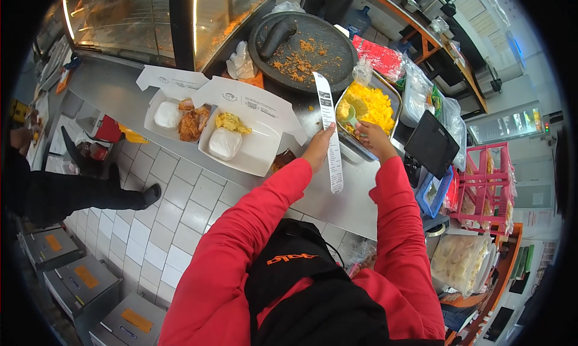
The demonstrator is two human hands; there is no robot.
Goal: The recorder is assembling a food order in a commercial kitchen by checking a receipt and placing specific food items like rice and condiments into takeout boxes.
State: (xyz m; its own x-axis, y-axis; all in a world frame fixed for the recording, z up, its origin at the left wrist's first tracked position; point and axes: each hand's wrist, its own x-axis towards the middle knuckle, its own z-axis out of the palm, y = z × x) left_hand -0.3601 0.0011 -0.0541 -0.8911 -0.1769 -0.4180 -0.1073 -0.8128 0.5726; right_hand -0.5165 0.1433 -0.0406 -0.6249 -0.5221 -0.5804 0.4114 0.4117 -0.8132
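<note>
My left hand (319, 147) pinches a long white paper receipt (330, 129), which stands up over the counter. In my right hand (374, 140) is the handle of a pale green spoon (351, 116). Its bowl, with some yellow food in it, is at the near left part of a metal tray (395, 99) of yellow scrambled egg (374, 107). To the left, one open white box (256, 150) holds a white wrapped mound (225, 144) and yellow egg (232, 123). The box beside it (158, 97) has another white mound (168, 115) and browned fried chicken (194, 122).
A wide stone mortar (265, 57) with orange crumbs and a pestle (278, 39) stands behind. Right of the tray are a black screen (431, 145), a blue basket (435, 191) and pink racks (481, 186). Another person's leg (78, 192) is at left, beyond the counter.
</note>
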